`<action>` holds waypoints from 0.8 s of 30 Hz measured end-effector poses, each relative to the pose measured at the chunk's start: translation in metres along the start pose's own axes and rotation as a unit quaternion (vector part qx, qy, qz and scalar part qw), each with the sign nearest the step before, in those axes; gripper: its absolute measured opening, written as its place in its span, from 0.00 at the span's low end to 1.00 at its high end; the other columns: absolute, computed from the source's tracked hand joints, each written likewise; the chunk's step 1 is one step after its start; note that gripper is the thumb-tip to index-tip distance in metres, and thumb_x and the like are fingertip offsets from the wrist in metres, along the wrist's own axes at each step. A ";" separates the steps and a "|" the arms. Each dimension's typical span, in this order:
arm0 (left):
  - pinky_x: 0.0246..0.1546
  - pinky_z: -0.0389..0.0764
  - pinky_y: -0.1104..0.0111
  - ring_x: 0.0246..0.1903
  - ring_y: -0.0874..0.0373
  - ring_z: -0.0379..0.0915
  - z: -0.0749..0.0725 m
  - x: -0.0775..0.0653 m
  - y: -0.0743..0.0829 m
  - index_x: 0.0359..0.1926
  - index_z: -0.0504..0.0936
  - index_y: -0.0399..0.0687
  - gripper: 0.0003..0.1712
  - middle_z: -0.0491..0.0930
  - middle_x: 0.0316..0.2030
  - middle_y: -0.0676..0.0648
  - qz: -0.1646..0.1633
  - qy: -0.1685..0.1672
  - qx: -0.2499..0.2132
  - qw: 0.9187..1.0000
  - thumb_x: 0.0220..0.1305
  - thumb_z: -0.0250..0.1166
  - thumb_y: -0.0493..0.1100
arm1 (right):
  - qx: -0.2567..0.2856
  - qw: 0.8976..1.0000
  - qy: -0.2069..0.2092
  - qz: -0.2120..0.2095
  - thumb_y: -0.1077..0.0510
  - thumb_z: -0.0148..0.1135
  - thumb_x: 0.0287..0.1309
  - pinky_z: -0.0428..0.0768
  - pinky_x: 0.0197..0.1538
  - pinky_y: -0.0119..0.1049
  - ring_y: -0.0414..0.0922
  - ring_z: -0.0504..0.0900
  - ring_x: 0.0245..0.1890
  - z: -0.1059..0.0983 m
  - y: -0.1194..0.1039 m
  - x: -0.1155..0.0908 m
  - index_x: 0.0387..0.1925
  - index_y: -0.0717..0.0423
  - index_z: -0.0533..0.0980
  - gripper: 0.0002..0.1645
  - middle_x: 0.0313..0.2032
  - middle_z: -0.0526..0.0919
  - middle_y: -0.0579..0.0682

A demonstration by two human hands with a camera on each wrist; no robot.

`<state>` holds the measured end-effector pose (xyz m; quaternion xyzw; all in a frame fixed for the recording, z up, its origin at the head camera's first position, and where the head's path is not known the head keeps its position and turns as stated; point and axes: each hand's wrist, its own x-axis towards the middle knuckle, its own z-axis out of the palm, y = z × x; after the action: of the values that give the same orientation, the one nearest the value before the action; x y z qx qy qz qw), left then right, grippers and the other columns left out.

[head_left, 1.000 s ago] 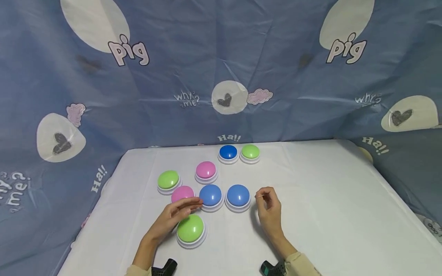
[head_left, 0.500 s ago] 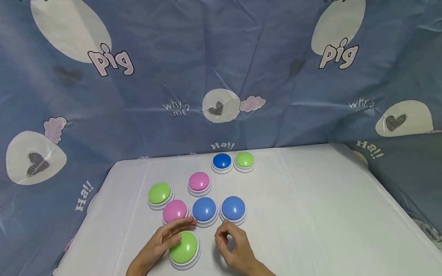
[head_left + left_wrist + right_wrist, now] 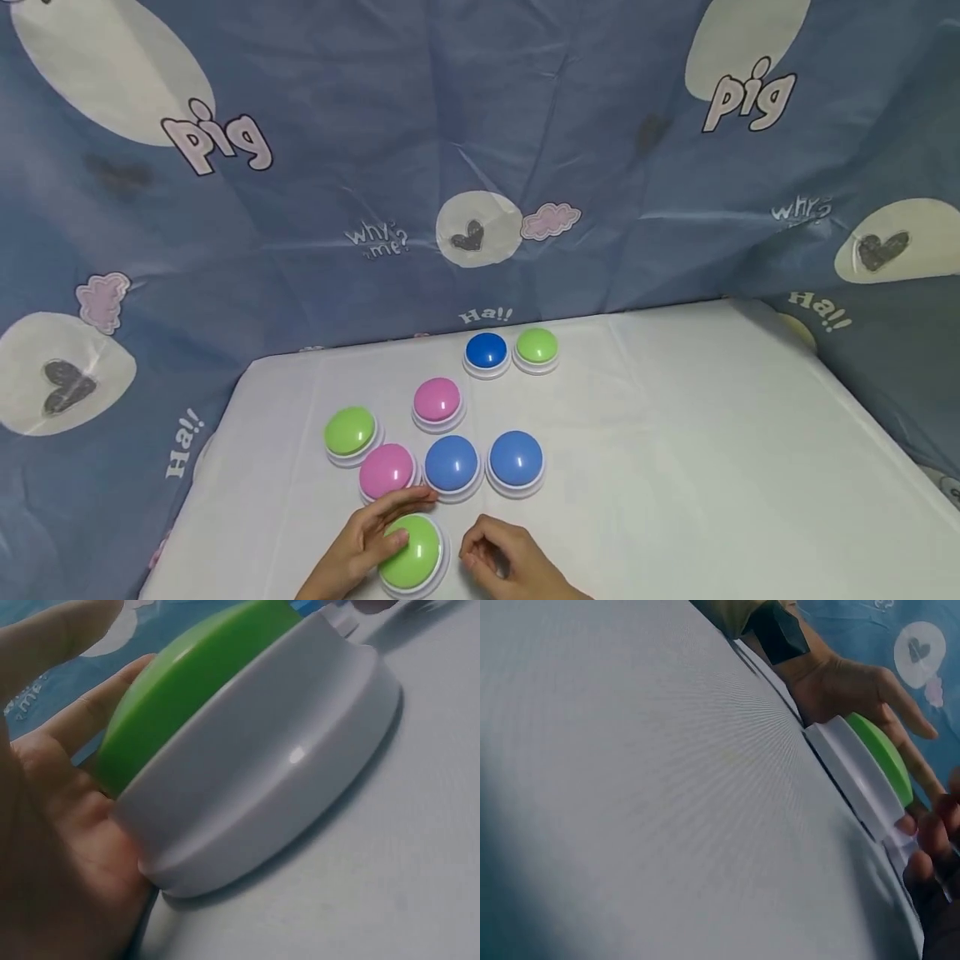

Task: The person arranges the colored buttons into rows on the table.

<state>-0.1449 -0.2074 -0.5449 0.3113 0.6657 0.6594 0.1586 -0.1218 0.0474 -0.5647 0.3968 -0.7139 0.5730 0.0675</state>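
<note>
In the head view my left hand [image 3: 360, 546] cups the left side of the nearest green push button [image 3: 414, 554], thumb over its dome and fingers along the far side. The left wrist view shows this button's white base [image 3: 262, 765] on the cloth, with the palm beside it and the thumb raised off the green dome [image 3: 195, 682]. My right hand [image 3: 517, 562] is just right of that button, fingers loosely curled with nothing in them. Beyond the hands stand two light blue buttons, the left one [image 3: 452, 464] near my left fingertips and the right one [image 3: 516, 459] beside it.
A pink button [image 3: 386, 471] and a green one [image 3: 349, 432] stand on the left, another pink one [image 3: 437, 400] farther back. A dark blue button [image 3: 486, 351] and a green one [image 3: 537, 346] are at the far edge. White cloth [image 3: 690, 467] covers the table before a blue printed curtain [image 3: 337, 167].
My right hand has come from right of the light blue buttons to beside the nearest green one. My left thumb now lies over that green dome. The head view has shifted.
</note>
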 end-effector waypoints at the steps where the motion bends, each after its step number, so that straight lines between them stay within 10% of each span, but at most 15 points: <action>1: 0.65 0.63 0.78 0.64 0.54 0.66 0.003 0.002 0.000 0.67 0.60 0.35 0.28 0.67 0.62 0.30 -0.005 0.002 0.009 1.000 0.66 0.45 0.26 | -0.005 1.000 -0.010 0.008 0.64 0.57 0.61 0.73 0.28 0.18 0.26 0.66 0.28 -0.002 0.000 0.000 0.38 0.50 0.72 0.07 0.24 0.71 0.43; 13: 0.58 0.72 0.75 0.62 0.60 0.67 0.004 -0.006 -0.001 0.68 0.62 0.46 0.33 0.67 0.65 0.42 -0.109 0.006 0.029 0.994 0.63 0.62 0.41 | -0.096 0.990 -0.084 0.061 0.49 0.56 0.63 0.74 0.48 0.20 0.31 0.70 0.44 0.020 0.004 0.013 0.56 0.47 0.63 0.22 0.45 0.69 0.43; 24: 0.62 0.67 0.76 0.66 0.64 0.61 0.006 -0.002 0.002 0.67 0.64 0.54 0.41 0.68 0.65 0.51 -0.104 0.006 0.150 0.983 0.53 0.71 0.47 | -0.174 0.983 -0.062 0.026 0.45 0.64 0.55 0.73 0.60 0.32 0.36 0.67 0.57 0.023 0.002 0.012 0.59 0.47 0.63 0.33 0.53 0.65 0.42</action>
<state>-0.1396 -0.2045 -0.5438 0.2567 0.7866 0.5339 0.1744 -0.1229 0.0219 -0.5671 0.3952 -0.8154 0.4162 0.0759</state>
